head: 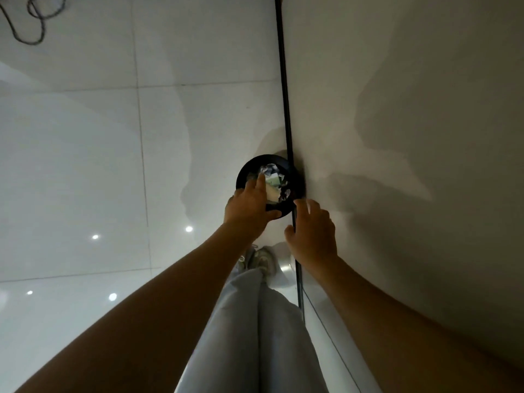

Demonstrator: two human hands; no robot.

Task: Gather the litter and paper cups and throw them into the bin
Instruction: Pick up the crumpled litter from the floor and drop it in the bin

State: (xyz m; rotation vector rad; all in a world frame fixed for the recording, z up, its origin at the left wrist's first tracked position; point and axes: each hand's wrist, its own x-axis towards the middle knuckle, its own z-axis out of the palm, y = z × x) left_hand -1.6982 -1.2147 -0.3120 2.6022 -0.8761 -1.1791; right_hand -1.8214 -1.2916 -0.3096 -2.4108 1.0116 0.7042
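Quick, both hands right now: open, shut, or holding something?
Left hand: over the bin, fingers on the litter; grip cannot be told.
Right hand: open, holding nothing.

Bin point(244, 177) jammed vs wall point(397, 109) on right; floor point(85, 165) open left.

Glossy pale floor tiles point(85, 165) mirror ceiling lights; the bin point(243, 177) looks smooth black plastic, holding crumpled paper litter point(273, 182); the wall point(397, 80) is matt.

Dim, soft-focus picture. Ceiling lamps glint as small bright spots on the glossy floor point(85, 165); broad soft shadows fall across the wall point(411, 109). Wide-angle bending stretches the edges.
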